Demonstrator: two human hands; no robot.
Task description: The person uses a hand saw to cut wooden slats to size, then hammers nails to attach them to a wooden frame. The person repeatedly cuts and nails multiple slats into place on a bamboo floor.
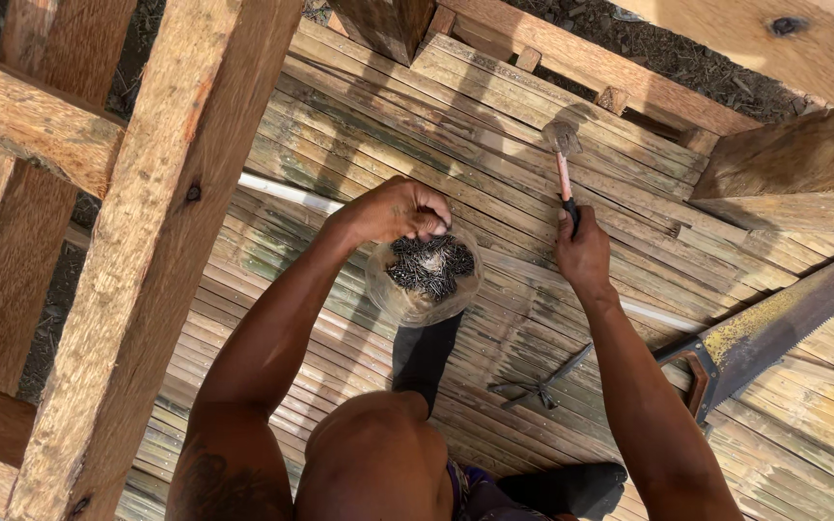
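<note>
Layout on the bamboo floor (533,135)
Bag of nails (424,272) sits centre; hammer (564,164) just right of it; saw (774,328) lies far right; timber post (161,241) stands left.

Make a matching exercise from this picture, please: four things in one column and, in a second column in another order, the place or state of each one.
Things:
1. hammer
2. bag of nails
3. handsaw
4. white pipe

Places or states:
A. lying flat on the bamboo slats, at the person's right side
B. gripped by its handle in the right hand, head pointing away from the person
C. running across the slats, partly hidden behind the arms
D. open at the top, with the left hand reaching into it

Pairs: 1-B, 2-D, 3-A, 4-C
</note>
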